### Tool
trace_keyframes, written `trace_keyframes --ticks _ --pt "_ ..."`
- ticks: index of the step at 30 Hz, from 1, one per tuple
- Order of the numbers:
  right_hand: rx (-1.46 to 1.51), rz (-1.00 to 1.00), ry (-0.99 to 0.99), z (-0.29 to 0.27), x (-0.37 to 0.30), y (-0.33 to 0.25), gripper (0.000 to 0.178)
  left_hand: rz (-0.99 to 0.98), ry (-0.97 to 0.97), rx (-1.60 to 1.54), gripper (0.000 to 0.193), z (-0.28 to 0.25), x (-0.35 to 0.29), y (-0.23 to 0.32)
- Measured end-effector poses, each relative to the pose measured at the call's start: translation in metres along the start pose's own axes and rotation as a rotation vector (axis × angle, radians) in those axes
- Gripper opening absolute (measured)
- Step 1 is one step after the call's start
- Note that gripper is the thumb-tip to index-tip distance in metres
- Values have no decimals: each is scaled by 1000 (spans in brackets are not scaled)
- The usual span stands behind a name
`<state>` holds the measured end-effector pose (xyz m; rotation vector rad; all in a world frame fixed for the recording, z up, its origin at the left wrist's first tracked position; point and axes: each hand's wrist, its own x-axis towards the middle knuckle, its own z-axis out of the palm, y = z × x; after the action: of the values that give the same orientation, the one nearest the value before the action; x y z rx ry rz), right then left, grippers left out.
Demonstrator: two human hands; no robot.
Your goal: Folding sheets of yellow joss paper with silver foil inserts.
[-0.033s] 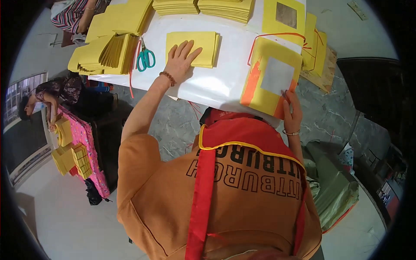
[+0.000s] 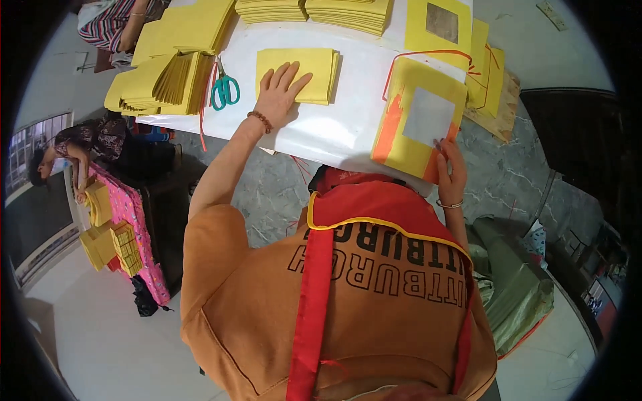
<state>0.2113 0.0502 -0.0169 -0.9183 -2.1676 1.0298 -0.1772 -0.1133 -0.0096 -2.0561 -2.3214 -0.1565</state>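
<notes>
My left hand lies palm down with its fingers spread on a small stack of folded yellow paper on the white table. A bead bracelet circles that wrist. At the table's near right corner, my right hand touches the edge of a larger yellow paper stack, its fingers stretched out. This stack has a pale grey rectangle on top and orange patches along its sides. Teal-handled scissors lie left of my left hand.
Yellow paper piles stand at the table's left, with more stacks at the far side. A red cord lies at the right. Leftward, a person leans over a pink-covered table. A green sack sits at my right.
</notes>
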Motion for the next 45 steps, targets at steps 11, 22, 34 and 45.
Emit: trace_keyframes --ticks 11,22,34,45 --pt "-164 -132 60 -5 10 2 25 42 -130 -18 86 -21 7 -8" --pt "-150 -191 74 -4 12 13 22 464 95 -459 52 -35 46 148" --pt "154 67 24 -3 6 32 20 653 39 -287 47 -14 54 194" --pt "387 192 -37 -7 5 35 21 514 -58 -743 13 -19 64 191"
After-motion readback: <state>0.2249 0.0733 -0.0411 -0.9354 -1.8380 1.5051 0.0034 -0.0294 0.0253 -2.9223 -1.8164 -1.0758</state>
